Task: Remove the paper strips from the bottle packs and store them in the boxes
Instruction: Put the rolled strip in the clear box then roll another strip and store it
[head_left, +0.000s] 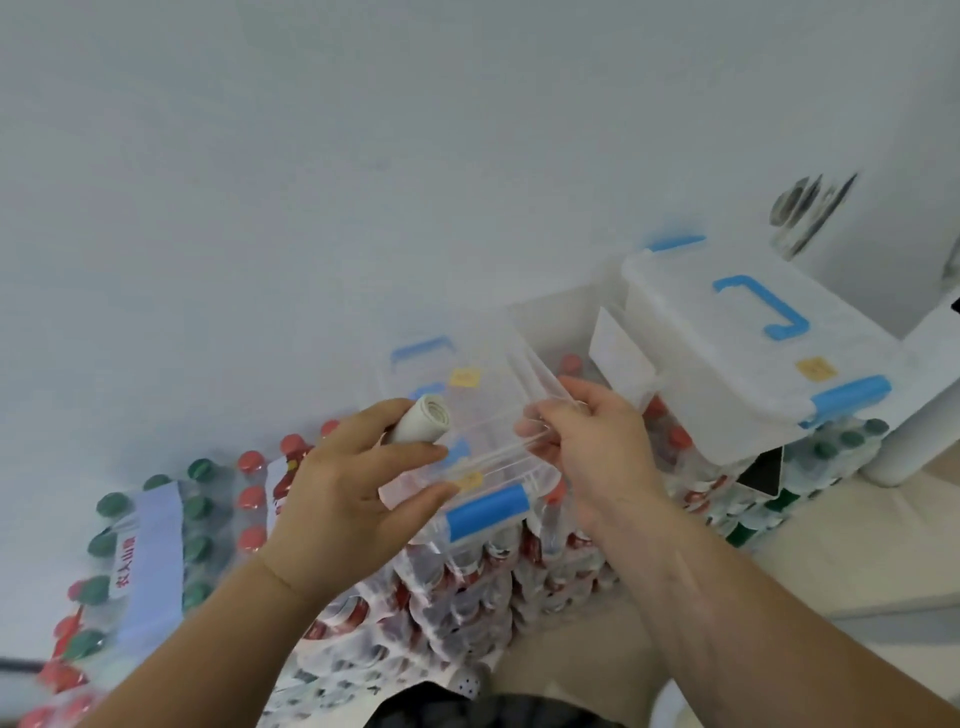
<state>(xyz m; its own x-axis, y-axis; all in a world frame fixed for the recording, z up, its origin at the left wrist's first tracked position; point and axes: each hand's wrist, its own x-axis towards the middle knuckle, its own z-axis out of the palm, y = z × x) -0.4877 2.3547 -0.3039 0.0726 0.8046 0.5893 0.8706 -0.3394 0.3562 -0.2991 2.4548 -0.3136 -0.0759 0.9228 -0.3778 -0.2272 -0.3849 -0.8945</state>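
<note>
My left hand (343, 483) grips a rolled-up white paper strip (421, 425) between thumb and fingers, right beside a clear plastic box (462, 467) with blue latches. My right hand (587, 441) pinches the raised edge of that box's transparent lid (524, 415). The box rests on shrink-wrapped packs of red-capped bottles (493, 577). To the left lies a pack of green-capped bottles (156, 545) with a white paper strip (150, 540) bearing red characters across its top.
A second, closed white box (727, 353) with a blue handle and blue latch stands at the right on more bottle packs. Behind it are a white open container (556, 322) and a white wall. A white post (914, 431) rises at far right.
</note>
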